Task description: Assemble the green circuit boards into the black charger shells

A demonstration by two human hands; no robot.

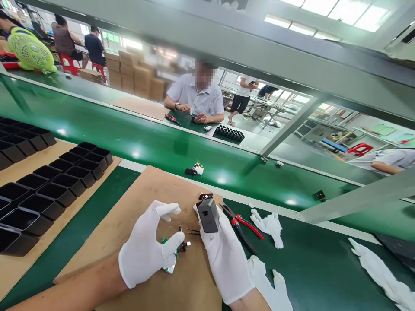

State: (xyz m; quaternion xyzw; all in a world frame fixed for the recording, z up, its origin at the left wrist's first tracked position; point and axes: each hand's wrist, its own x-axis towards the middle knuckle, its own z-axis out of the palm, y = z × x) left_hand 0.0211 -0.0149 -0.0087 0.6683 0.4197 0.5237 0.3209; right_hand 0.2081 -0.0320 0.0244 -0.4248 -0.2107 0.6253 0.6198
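Observation:
In the head view, my right hand [225, 259], in a white glove, grips a small black plastic case [208, 217] that has slot-like openings in its face. My gloved left hand [144, 244] is to its left, thumb and fingers apart, with nothing held between them. Partly hidden under the left hand is a green circuit board [170, 268] with small black parts, lying on a brown cardboard sheet [194, 285]. Thin dark tweezers [193, 232] lie between the hands. A small black and red piece [205, 196] lies just beyond the case.
Red-and-black pliers [239, 222] and loose white gloves [270, 226] lie on the right. Rows of open black boxes [52, 194] stand on the left. Beyond, small parts [195, 169] rest on a green belt [145, 147], and a person [197, 99] sits across it. A metal post [288, 129] rises at right.

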